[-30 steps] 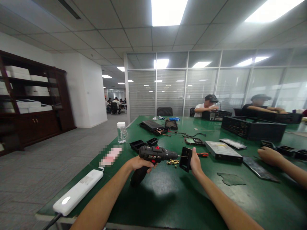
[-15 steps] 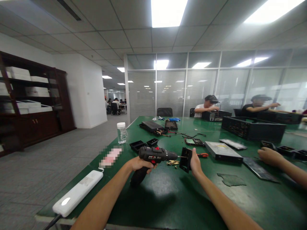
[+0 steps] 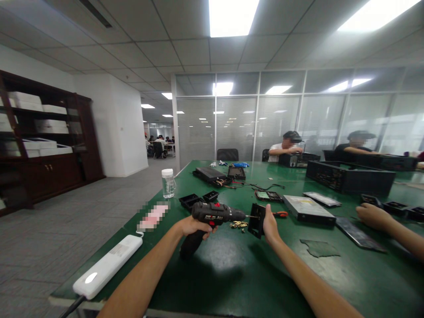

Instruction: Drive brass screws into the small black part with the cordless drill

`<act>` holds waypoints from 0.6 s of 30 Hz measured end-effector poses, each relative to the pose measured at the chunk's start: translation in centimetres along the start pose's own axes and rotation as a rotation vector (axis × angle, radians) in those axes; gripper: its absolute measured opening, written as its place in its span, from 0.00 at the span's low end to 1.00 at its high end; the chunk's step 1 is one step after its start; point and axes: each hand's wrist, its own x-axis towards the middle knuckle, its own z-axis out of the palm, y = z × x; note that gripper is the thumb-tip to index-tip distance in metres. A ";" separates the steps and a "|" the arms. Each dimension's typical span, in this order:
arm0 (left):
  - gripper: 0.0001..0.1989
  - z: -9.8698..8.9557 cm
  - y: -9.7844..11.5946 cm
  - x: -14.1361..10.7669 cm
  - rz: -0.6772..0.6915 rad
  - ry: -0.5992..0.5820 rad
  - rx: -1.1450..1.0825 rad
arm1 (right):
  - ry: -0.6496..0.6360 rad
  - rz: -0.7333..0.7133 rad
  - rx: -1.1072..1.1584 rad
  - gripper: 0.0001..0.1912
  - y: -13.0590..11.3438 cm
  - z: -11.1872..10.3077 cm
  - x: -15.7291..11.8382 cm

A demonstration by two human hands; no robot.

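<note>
My left hand (image 3: 198, 227) is wrapped round the grip of a black and red cordless drill (image 3: 217, 213), which points to the right. Its thin bit meets a black plastic frame-like part (image 3: 255, 221); whether a screw sits at the tip is too small to tell. That part is held upright by my right hand (image 3: 270, 225), gripping its right side. Several small brass-coloured pieces (image 3: 238, 225) lie on the green table under the drill's front end. Behind my right hand shows the red and black handle (image 3: 281, 214) of a tool, the rest of it hidden.
Black plastic trays (image 3: 190, 201) lie behind the drill. A white power strip (image 3: 109, 265) and a clear bottle (image 3: 168, 183) stand along the left edge. To the right are an optical drive (image 3: 308, 209), a black computer case (image 3: 349, 177) and another person's hand (image 3: 374, 216).
My hands, the drill and the black plastic part hold almost the same position. In the background, the person at far right has lowered a raised arm.
</note>
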 end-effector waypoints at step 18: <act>0.14 0.3 0.3 0.0 0.036 -0.014 0.001 | -0.026 0.036 0.056 0.30 -1.0 0.2 -0.8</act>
